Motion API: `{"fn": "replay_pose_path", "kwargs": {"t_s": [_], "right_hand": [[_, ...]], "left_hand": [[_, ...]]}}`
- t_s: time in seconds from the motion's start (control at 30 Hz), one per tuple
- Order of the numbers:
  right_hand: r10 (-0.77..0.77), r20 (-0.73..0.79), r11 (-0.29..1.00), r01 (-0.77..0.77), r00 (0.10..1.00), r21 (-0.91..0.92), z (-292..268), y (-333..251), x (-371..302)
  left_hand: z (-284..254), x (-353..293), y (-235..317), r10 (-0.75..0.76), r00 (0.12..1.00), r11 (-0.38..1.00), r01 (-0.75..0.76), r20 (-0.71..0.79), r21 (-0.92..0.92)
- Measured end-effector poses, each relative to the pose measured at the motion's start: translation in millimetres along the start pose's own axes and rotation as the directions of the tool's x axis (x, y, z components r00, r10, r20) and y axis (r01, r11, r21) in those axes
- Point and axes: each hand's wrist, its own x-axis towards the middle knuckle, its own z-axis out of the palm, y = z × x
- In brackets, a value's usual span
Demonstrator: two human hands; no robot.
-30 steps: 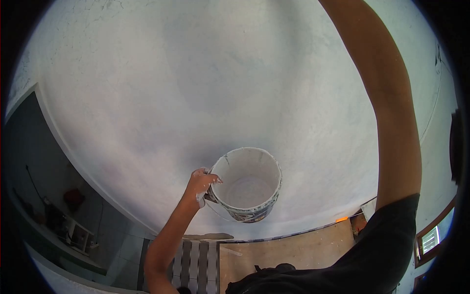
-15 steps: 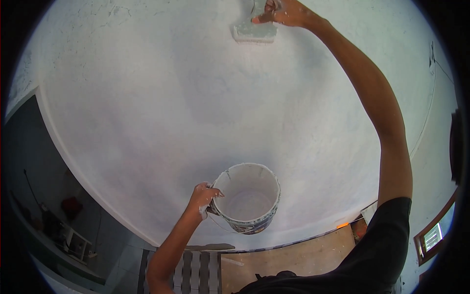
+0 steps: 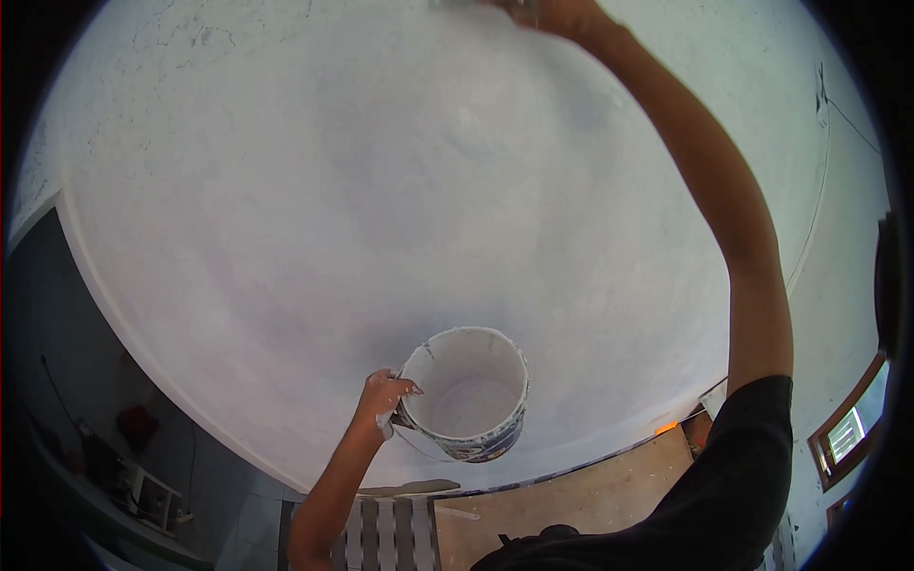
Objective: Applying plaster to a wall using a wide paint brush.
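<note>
My left hand (image 3: pixel 381 400), spotted with white paint, is closed on the left rim of a paint bucket (image 3: pixel 495 443), thumb over the edge. The bucket's mouth faces me; its inside is coated white, with a thin layer at the bottom. My right arm reaches up to the top edge of the head view. There my right hand (image 3: pixel 564 17) grips a wide flat paintbrush (image 3: pixel 459 4), blurred and mostly cut off by the picture's edge. Behind both hands stands a white wall (image 3: pixel 314 219), with patches of uneven grey and white.
At the left a doorway opens onto a dark room with a small white stool (image 3: pixel 152 500). Below, a brown board (image 3: pixel 562 485) lies beside a slatted grey-and-white surface (image 3: pixel 390 528). A wood-framed window (image 3: pixel 845 433) is at the right. Fine cracks mark the wall at upper left.
My right hand has moved up with the paintbrush, which now nearly leaves the picture. The bucket and my left hand appear slightly lower and further left as the whole view shifts.
</note>
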Motion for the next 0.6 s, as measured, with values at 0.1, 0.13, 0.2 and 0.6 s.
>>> {"fn": "replay_pose_path", "kwargs": {"t_s": [0.1,0.13,0.2,0.6], "right_hand": [[-0.087,-0.093,0.988,0.074,0.992,-0.134,46.5,-17.6,-58.7],[-0.064,-0.046,0.992,0.059,0.997,-0.111,43.4,-30.4,-69.8],[-0.043,-0.001,0.995,0.043,0.999,-0.091,30.8,-46.9,-79.2],[-0.091,-0.013,0.995,0.091,0.996,-0.032,47.5,-51.0,-93.1]], "left_hand": [[-7.3,7.0,-7.9,-0.004,1.0,1.0,0.003,-0.007,-0.01],[-9.2,8.5,-10.0,-0.003,1.0,1.0,0.003,-0.005,-0.011],[-10.9,10.1,-11.8,0.025,1.0,0.999,-0.024,0.011,-0.039],[-12.1,16.8,-16.5,0.043,0.996,0.999,-0.043,0.075,0.005]]}}
